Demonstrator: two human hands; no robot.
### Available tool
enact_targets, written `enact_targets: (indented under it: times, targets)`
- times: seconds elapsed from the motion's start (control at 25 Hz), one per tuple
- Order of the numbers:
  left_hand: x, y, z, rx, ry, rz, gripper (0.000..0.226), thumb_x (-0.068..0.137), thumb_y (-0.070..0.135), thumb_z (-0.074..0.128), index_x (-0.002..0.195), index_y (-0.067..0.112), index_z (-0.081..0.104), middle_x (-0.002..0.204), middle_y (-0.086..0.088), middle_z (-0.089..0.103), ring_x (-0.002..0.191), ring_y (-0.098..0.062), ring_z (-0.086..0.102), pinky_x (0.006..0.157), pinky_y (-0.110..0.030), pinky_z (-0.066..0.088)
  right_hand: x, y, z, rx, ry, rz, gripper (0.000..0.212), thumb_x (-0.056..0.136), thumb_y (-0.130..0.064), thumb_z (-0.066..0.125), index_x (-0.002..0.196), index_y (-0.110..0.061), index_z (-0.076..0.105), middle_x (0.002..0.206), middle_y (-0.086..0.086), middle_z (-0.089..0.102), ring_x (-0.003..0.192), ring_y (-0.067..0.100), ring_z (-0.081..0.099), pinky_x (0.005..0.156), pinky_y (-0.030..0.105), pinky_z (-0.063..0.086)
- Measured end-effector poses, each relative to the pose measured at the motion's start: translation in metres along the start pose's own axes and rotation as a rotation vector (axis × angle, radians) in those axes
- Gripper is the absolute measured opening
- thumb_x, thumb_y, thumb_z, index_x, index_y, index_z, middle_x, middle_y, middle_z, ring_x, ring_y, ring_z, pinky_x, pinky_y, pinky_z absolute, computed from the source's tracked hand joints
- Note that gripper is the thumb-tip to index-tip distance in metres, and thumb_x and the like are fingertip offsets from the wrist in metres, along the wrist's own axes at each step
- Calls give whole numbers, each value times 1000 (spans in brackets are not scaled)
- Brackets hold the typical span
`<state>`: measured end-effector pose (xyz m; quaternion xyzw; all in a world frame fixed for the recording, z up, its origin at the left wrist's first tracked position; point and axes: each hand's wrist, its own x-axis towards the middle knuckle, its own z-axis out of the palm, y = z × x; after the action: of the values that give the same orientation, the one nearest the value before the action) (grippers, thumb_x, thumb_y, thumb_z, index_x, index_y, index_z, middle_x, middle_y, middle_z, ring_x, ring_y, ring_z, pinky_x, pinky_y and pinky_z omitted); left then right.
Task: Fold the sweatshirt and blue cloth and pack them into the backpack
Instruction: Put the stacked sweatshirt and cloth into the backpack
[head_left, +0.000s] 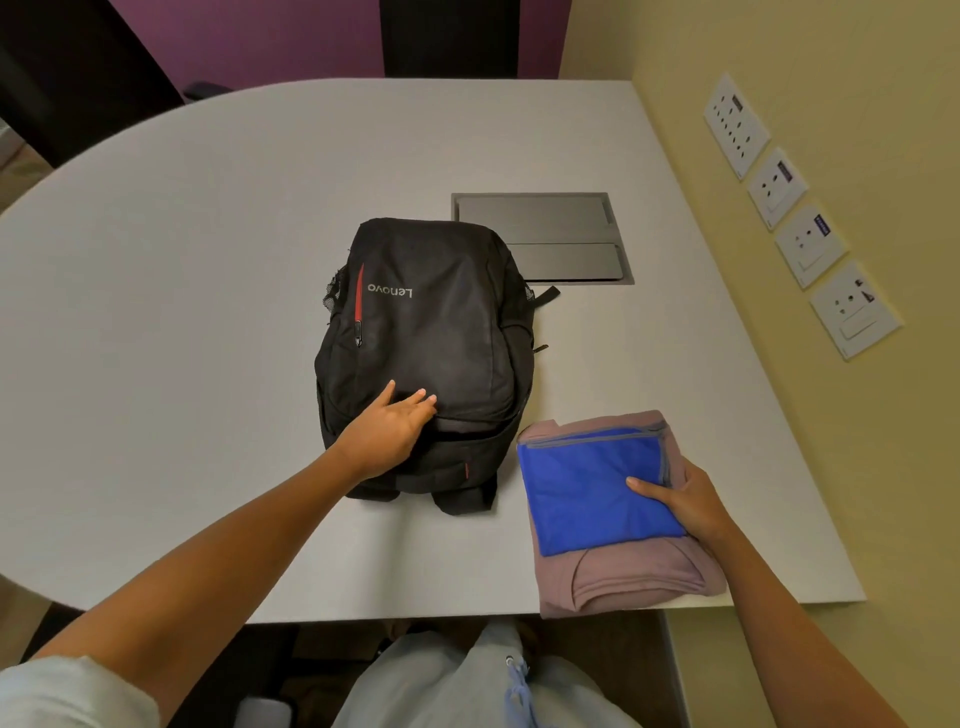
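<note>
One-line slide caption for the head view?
Left hand on the backpack; right hand grips the folded blue cloth stacked on the sweatshirt.

We are seeing the black Lenovo backpack (426, 332) lying flat mid-table, taking up the centre. Just to its right, the folded pink sweatshirt (644, 577) with the folded blue cloth (592, 493) on top is sitting at the near edge, leaving only a narrow gap between them. The grey table (182, 270) is lying bare to the backpack's left and beyond it. The yellow wall (779, 78) with its socket plates (808, 244) is closing off the right side.
</note>
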<state>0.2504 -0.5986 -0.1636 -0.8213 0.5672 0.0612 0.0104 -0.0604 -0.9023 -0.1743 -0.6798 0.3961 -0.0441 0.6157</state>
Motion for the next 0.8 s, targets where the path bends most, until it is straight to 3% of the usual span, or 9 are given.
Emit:
enact_targets:
  times: [0.12,0.2,0.24,0.32,0.4,0.52,0.6,0.68,0.8]
  targets:
    - [10,0,-31,-149,259,-72,39,100,6,45,139,5,52,133,-16,63,119,-28,64,119,-43,29,0,-15,-4,44,-25,-19,65,71,-21,88,129,-21,58,117,-5,68,105,14,66,80,21,55]
    - [20,1,-65,-235,364,-120,31,101,10,45,130,10,57,116,-12,71,98,-31,70,96,-44,53,-3,-34,-7,64,-64,-57,75,60,-34,94,126,-20,62,117,-3,71,107,16,68,84,26,56]
    - [26,1,-82,-260,407,-131,28,102,14,45,126,12,57,107,-11,73,87,-32,70,81,-44,57,-4,-46,-9,68,-79,-76,83,51,-43,95,124,-19,64,116,-4,72,107,16,69,85,26,57]
    - [37,-2,-108,-247,449,-124,25,102,15,45,123,11,58,97,-11,73,76,-34,69,69,-43,56,-10,-75,-9,76,-110,-139,93,40,-52,96,120,-14,66,114,-2,74,105,17,70,84,27,57]
    - [47,-7,-125,-225,455,-111,26,101,12,47,124,8,58,98,-14,73,77,-36,68,69,-45,57,-16,-106,-6,131,-172,-198,75,51,-37,94,116,-12,66,111,-1,75,104,19,70,81,23,57]
    - [60,-11,-140,-239,407,-81,28,101,10,46,126,7,59,101,-16,72,84,-39,67,73,-48,55,-19,-142,19,298,-319,-229,44,70,-11,74,113,-11,64,106,-2,76,101,17,71,80,23,56]
    - [67,-14,-150,-249,342,-48,29,100,11,46,126,7,58,95,-16,71,84,-38,65,75,-48,53,-15,-151,48,374,-388,-180,55,66,-20,87,115,-11,65,110,0,74,102,16,71,82,24,56]
    - [72,-20,-161,-259,345,-49,28,100,12,46,126,8,58,98,-16,71,86,-37,65,77,-47,53,0,-142,80,323,-403,-101,66,68,-36,85,124,-10,62,115,-1,73,108,14,68,91,26,54]
    - [79,-25,-172,-242,411,-47,29,103,12,44,128,10,57,109,-15,71,91,-36,66,79,-46,55,18,-112,115,242,-269,97,81,65,-45,87,134,-14,59,114,-2,73,106,15,69,92,31,55]
